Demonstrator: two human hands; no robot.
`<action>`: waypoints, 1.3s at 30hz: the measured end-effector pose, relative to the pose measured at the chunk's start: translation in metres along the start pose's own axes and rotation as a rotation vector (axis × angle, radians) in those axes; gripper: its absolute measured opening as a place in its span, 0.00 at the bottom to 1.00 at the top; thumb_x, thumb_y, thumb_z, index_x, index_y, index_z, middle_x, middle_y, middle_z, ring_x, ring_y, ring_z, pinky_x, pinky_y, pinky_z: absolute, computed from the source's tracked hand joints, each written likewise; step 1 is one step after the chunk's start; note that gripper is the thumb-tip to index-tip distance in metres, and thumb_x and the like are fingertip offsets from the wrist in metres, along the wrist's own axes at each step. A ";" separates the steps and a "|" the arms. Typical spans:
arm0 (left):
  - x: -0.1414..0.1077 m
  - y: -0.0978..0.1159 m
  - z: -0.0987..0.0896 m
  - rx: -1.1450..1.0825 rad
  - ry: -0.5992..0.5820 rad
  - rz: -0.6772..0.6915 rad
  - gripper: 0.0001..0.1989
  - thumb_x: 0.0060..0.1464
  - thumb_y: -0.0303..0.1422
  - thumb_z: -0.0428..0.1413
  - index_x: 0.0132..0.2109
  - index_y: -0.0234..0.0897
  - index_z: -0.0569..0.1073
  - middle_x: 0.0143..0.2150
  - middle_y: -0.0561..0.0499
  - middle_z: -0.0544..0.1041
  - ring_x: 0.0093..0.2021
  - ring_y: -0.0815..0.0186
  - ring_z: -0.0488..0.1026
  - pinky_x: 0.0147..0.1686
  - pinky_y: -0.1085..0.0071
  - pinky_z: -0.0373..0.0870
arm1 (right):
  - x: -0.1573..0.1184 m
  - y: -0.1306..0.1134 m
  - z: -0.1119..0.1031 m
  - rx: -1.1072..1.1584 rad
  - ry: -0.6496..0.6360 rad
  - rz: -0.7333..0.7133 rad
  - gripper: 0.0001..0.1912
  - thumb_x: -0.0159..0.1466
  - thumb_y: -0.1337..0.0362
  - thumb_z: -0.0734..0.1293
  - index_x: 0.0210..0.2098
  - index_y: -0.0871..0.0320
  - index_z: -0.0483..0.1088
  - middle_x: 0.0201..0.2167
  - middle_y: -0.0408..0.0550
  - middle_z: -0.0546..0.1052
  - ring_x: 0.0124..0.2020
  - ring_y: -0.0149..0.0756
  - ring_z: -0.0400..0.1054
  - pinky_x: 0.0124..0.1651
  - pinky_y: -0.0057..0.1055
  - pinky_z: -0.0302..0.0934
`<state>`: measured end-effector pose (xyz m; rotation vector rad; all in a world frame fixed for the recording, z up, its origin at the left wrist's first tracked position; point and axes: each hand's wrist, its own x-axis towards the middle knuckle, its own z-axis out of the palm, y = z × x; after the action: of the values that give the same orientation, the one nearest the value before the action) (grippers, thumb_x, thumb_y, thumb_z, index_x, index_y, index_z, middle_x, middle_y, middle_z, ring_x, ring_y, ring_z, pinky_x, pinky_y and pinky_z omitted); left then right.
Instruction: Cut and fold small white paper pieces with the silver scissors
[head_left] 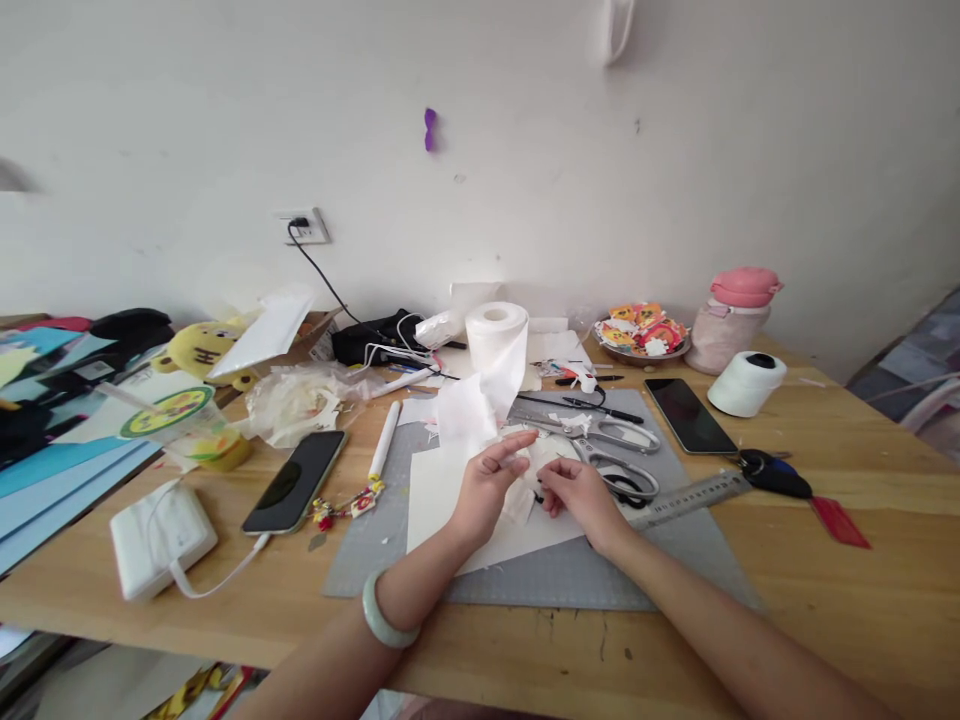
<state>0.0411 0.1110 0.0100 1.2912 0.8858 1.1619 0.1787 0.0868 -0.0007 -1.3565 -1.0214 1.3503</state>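
My left hand (486, 485) is over the white paper sheet (435, 500), its fingers stretched out to the right and the thumb apart below them. Nothing shows in its grasp. Close beside it, my right hand (577, 492) is closed in a pinch, its fingertips pointing left. What it pinches is too small to make out; a small dark bit shows just under the fingertips. A crumpled white piece (517, 505) lies below the two hands. Scissors (626, 435) with grey handles rest just beyond my right hand, near a metal ruler (697, 497).
A grey cutting mat (367, 560) lies under the paper. Behind stands a white paper roll (491, 335). Phones (296, 483), a drink cup (202, 440) and a white power bank (161, 540) are left; a thread spool (746, 385), pink-lidded bottle (727, 325) and sticker bowl (641, 345) are right.
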 end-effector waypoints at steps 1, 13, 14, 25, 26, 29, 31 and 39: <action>0.001 0.000 0.000 -0.012 0.012 -0.018 0.15 0.45 0.31 0.57 0.43 0.39 0.76 0.50 0.48 0.74 0.53 0.58 0.66 0.54 0.62 0.57 | 0.000 0.000 0.000 0.007 -0.005 0.001 0.09 0.50 0.60 0.64 0.19 0.58 0.63 0.10 0.38 0.67 0.13 0.27 0.59 0.20 0.25 0.54; 0.007 0.001 0.000 0.139 -0.042 -0.177 0.08 0.45 0.32 0.57 0.35 0.37 0.77 0.38 0.50 0.78 0.41 0.63 0.71 0.46 0.66 0.63 | -0.004 -0.003 -0.002 0.015 -0.055 -0.008 0.11 0.52 0.57 0.65 0.20 0.58 0.64 0.12 0.39 0.67 0.15 0.27 0.59 0.20 0.26 0.55; 0.007 0.001 -0.001 0.152 -0.042 -0.185 0.09 0.45 0.33 0.56 0.36 0.37 0.77 0.35 0.50 0.78 0.37 0.65 0.71 0.43 0.67 0.64 | -0.004 -0.003 -0.001 0.009 -0.055 -0.007 0.11 0.52 0.57 0.65 0.20 0.58 0.65 0.12 0.39 0.67 0.15 0.27 0.59 0.20 0.26 0.55; 0.005 0.006 0.000 0.208 -0.065 -0.171 0.15 0.46 0.31 0.55 0.43 0.37 0.75 0.39 0.49 0.78 0.40 0.63 0.72 0.45 0.67 0.63 | -0.002 -0.002 -0.001 0.004 -0.081 -0.012 0.13 0.53 0.55 0.65 0.22 0.58 0.65 0.12 0.38 0.66 0.15 0.26 0.59 0.21 0.25 0.54; 0.005 0.006 0.000 0.216 -0.065 -0.159 0.15 0.45 0.31 0.55 0.43 0.37 0.75 0.40 0.49 0.78 0.41 0.63 0.71 0.46 0.67 0.63 | -0.003 -0.003 -0.002 0.008 -0.082 -0.011 0.13 0.53 0.55 0.65 0.22 0.58 0.65 0.13 0.38 0.66 0.15 0.26 0.59 0.21 0.25 0.54; 0.004 0.004 -0.001 0.244 -0.068 -0.146 0.16 0.45 0.31 0.56 0.44 0.37 0.75 0.39 0.49 0.77 0.38 0.63 0.71 0.42 0.67 0.64 | -0.004 -0.005 -0.002 0.014 -0.090 -0.009 0.12 0.52 0.55 0.65 0.21 0.58 0.64 0.13 0.37 0.66 0.15 0.26 0.59 0.20 0.24 0.54; 0.004 0.003 -0.001 0.260 -0.084 -0.151 0.18 0.45 0.32 0.55 0.46 0.37 0.74 0.35 0.50 0.77 0.32 0.65 0.70 0.37 0.68 0.65 | -0.005 -0.005 -0.002 0.014 -0.093 -0.012 0.12 0.51 0.56 0.65 0.22 0.58 0.64 0.13 0.37 0.66 0.15 0.26 0.58 0.20 0.24 0.54; 0.001 0.002 0.002 0.314 -0.205 -0.028 0.21 0.46 0.30 0.54 0.50 0.40 0.71 0.46 0.50 0.76 0.25 0.71 0.63 0.31 0.71 0.64 | -0.005 -0.005 -0.001 -0.028 -0.039 -0.033 0.11 0.51 0.58 0.65 0.18 0.57 0.61 0.12 0.38 0.66 0.15 0.27 0.59 0.20 0.26 0.55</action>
<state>0.0424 0.1111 0.0121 1.6154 0.9553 0.8715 0.1801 0.0828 0.0048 -1.3326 -1.0878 1.3471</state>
